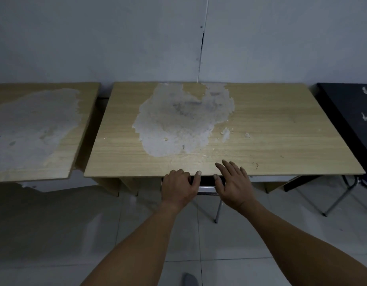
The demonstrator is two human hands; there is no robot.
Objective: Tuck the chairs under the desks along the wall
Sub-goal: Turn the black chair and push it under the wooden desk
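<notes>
Chair [206, 185] almost wholly under the middle desk [271, 141], only its dark back top and chrome frame showing at the near edge. Left hand [179, 187] clasping that back; right hand [233, 185] slack-fingered, resting across backrest and desk edge. Probably light, stiff, easy-sliding on tile; best pushed at the backrest.

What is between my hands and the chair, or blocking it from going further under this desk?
Nothing visible. The left hand grips the chair back at the middle desk front edge; the right hand lies open, fingers over the desktop. The space underneath is hidden.
</notes>
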